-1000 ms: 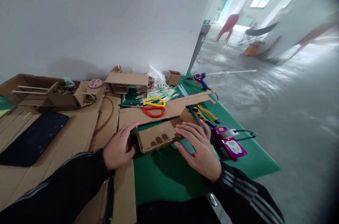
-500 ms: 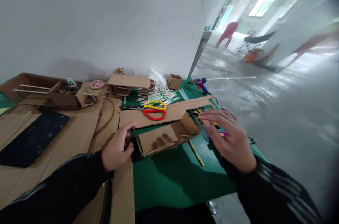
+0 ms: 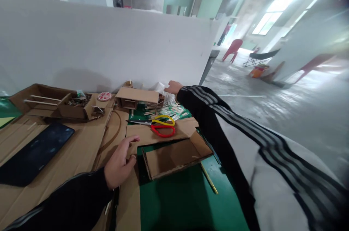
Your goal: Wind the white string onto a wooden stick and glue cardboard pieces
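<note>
My left hand (image 3: 120,165), its fingers apart and holding nothing, is over a cardboard strip left of the open cardboard tray (image 3: 170,156). That tray lies on the green table with its short right wall raised. My right hand (image 3: 173,87) is stretched far back, just above a bunch of white plastic (image 3: 169,100) by the low wall; its fingertips are too small and hidden to read. Below it are several thin wooden sticks (image 3: 163,110) in green-marked wrappers. Scissors (image 3: 163,126) with one yellow and one red handle lie on cardboard between the hands.
A dark phone-like slab (image 3: 38,154) lies on cardboard at left. Behind it stand a divided cardboard box (image 3: 51,109), a round red-and-white item (image 3: 104,96) and a small cardboard structure (image 3: 137,95). A yellow pencil-like stick (image 3: 209,178) lies right of the tray. A white partition (image 3: 109,42) bounds the back.
My right hand has moved from beside the tray to the back of the table, its sleeve now covering the blue glue gun. My left hand has stayed nearly still. The view has tilted up.
</note>
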`<state>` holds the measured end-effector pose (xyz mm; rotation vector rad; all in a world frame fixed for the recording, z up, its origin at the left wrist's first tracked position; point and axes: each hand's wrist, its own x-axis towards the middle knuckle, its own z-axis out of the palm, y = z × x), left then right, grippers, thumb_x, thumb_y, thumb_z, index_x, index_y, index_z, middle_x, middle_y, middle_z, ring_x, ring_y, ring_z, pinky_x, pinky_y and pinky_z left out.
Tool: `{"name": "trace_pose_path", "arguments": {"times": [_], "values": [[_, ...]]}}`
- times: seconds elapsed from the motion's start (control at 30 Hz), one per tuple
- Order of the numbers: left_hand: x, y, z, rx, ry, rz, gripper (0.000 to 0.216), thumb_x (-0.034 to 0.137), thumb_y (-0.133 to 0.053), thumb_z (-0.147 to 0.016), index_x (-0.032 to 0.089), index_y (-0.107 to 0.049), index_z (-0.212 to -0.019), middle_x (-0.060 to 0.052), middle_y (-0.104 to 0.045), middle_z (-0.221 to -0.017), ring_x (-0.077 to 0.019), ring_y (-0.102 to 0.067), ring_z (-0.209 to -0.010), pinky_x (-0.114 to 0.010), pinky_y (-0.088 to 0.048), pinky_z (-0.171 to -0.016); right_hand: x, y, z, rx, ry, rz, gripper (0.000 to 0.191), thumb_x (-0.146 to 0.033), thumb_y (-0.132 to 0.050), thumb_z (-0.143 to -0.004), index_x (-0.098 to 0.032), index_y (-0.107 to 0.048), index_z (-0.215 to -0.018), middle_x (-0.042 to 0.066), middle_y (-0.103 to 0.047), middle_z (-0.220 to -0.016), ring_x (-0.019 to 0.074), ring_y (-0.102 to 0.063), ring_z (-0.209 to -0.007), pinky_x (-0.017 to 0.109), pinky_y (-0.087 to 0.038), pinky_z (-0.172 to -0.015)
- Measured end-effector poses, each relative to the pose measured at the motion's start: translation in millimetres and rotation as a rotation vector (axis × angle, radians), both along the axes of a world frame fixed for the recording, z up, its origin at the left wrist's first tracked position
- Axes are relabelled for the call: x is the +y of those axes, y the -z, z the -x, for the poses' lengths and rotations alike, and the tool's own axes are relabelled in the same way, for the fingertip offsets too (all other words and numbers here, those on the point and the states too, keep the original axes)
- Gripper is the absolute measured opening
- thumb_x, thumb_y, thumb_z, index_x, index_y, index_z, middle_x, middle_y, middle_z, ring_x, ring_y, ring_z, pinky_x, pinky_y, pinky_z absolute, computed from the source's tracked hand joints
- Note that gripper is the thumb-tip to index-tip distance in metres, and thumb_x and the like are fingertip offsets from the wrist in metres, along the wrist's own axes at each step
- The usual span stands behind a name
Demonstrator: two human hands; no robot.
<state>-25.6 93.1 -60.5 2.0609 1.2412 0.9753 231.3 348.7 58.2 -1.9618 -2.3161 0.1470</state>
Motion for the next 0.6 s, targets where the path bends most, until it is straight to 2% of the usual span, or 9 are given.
{"name": "trace_pose_path", "arguments": {"times": [0.17, 0.3, 0.43, 0.53, 0.6], "values": [[2, -0.9, 0, -0.018, -0.018, 0.024, 0.057, 0.001, -0.044, -0.077, 0.021, -0.039, -0.131, -0.012, -0.054, -0.13, -0.0245, -0.049, -0.125, -0.051, -0.038, -0.107, 29, 14.9, 18, -0.032, -0.045, 0.133, 0.032, -0.032, -0.057, -0.092, -0.015, -0.057, -0.119, 0.008, -0.059, -0.119, 0.0232, -0.061, -0.101, 0.042, -0.053, -0.085], [3, 0.6, 0, -0.034, -0.016, 0.048, 0.057, 0.002, -0.045, -0.078, 0.022, -0.04, -0.131, -0.011, -0.053, -0.13, -0.0249, -0.048, -0.125, -0.05, -0.038, -0.107, 36, 27.3, 25, -0.017, -0.089, 0.155, 0.029, -0.032, -0.055, -0.093, -0.017, -0.058, -0.118, 0.008, -0.059, -0.121, 0.0223, -0.061, -0.102, 0.041, -0.053, -0.085], [3, 1.1, 0, -0.022, -0.014, 0.083, 0.055, 0.002, -0.043, -0.079, 0.022, -0.039, -0.13, -0.011, -0.051, -0.131, -0.0242, -0.046, -0.126, -0.05, -0.035, -0.108, 43, 37.0, 26, -0.013, -0.061, 0.155, 0.03, -0.032, -0.055, -0.093, -0.017, -0.057, -0.119, 0.009, -0.058, -0.121, 0.0216, -0.061, -0.101, 0.041, -0.053, -0.085], [3, 0.5, 0, -0.014, -0.011, 0.088, 0.055, 0.003, -0.043, -0.079, 0.021, -0.039, -0.13, -0.011, -0.052, -0.13, -0.0245, -0.046, -0.126, -0.049, -0.036, -0.108, 46, 35.3, 23, -0.016, -0.015, 0.134, 0.03, -0.032, -0.056, -0.093, -0.016, -0.057, -0.119, 0.009, -0.059, -0.12, 0.022, -0.061, -0.101, 0.041, -0.053, -0.084], [3, 0.4, 1, -0.012, -0.016, 0.081, 0.054, 0.004, -0.044, -0.078, 0.021, -0.04, -0.129, -0.01, -0.052, -0.13, -0.0249, -0.046, -0.126, -0.048, -0.036, -0.108, 45, 26.3, 18, -0.014, 0.015, 0.095, 0.032, -0.031, -0.057, -0.092, -0.015, -0.056, -0.12, 0.009, -0.059, -0.119, 0.022, -0.061, -0.101, 0.041, -0.053, -0.084]]}}
